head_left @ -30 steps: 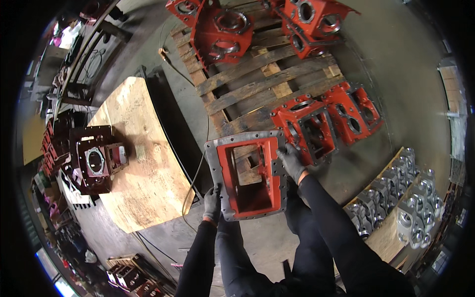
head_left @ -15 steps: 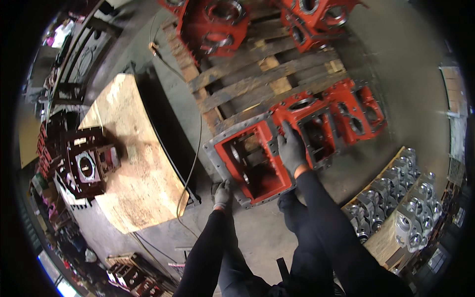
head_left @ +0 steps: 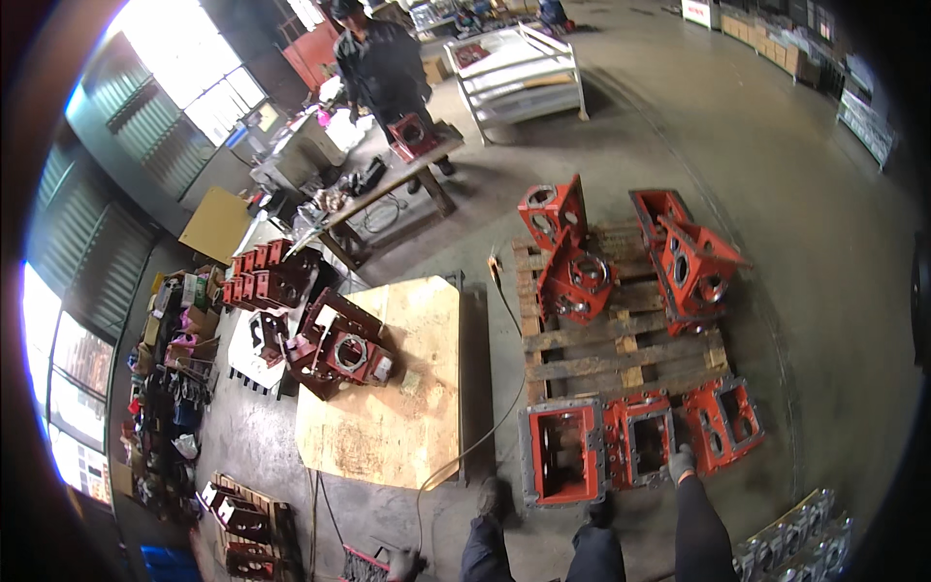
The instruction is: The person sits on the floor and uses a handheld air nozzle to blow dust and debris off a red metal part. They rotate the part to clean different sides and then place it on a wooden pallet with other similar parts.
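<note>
My right hand [head_left: 684,463], in a grey glove, is at the lower right edge of the middle red metal housing [head_left: 623,438]; its fingers are too small to make out. To the left of that lies a larger red housing [head_left: 593,464] with a rectangular opening. Another red housing [head_left: 705,424] is on the right. My left hand [head_left: 402,564], also gloved in grey, is low and away from the housings, beside a small red and dark slatted thing [head_left: 367,566]. Whether its fingers are closed is unclear.
Behind the housings, a wooden pallet [head_left: 572,371] bears more red castings [head_left: 580,281]. A plywood-topped table [head_left: 417,427] with dark red parts stands left, a cable [head_left: 475,448] running past it. Silvery metal parts [head_left: 800,543] lie lower right. Another person [head_left: 383,73] stands at a bench.
The view has swung up and left. My right hand has gone from the large housing's right side to the middle housing's edge. My left hand has left the large housing's lower left corner.
</note>
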Tool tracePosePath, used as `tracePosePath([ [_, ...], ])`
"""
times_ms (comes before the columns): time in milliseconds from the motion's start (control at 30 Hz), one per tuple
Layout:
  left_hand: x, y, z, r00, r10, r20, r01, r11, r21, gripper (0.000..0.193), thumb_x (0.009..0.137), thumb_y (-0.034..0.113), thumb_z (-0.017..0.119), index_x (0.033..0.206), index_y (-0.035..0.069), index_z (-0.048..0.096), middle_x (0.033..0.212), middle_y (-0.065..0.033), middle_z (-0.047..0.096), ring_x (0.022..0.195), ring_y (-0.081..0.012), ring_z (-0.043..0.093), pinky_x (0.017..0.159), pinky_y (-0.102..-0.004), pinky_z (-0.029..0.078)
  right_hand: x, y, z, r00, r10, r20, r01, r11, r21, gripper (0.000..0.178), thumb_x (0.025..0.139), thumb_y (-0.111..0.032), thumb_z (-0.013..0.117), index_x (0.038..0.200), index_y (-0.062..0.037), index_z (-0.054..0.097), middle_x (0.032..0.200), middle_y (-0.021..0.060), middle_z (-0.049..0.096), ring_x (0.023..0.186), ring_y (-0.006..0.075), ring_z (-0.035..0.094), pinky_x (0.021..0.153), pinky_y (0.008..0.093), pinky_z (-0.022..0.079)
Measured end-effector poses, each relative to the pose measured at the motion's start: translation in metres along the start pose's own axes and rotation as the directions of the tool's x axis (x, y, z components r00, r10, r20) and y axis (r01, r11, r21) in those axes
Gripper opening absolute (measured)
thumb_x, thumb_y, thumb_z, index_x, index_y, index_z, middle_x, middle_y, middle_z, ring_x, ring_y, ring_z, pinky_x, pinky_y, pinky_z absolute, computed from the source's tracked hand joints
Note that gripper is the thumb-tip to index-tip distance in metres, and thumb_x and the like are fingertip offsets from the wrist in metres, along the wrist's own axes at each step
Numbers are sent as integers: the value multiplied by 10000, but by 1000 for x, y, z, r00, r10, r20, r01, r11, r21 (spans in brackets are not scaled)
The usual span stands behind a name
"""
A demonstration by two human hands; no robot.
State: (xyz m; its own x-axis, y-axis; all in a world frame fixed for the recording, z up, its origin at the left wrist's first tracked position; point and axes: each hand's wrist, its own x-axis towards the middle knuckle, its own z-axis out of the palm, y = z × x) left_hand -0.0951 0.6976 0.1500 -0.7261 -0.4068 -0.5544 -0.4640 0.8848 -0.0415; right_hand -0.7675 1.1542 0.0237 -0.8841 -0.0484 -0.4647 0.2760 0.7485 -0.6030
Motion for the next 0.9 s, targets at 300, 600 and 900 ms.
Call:
tracePosePath([
  [300,-144,130,40,855,-296,426,496,708,-502,441,936,503,701,1159,123,684,957,-203,721,768,-382,697,691,-604,561,-81,-4,-102,770,350,533,-506,844,177,236,1025,-228,582,999,-27,704,761,205,753,514,328,705,433,432,539],
  [600,-192,89,13,948,-306,89,104,33,-994,322,938,327,713,1109,55,689,991,-128,772,818,-299,769,678,-446,629,-336,49,-81,708,381,594,-381,915,-132,347,1042,-276,537,1113,12,719,887,193,789,723,370,764,621,481,620],
  [900,-295,82,98,736,-199,647,342,-715,-609,402,1079,318,519,1349,21,540,1214,-295,722,1026,-432,756,817,-509,629,-399,198,-26,650,-402,645,754,235,-613,329,989,-287,573,1180,-111,775,1196,154,754,1043,360,733,900,479,564],
])
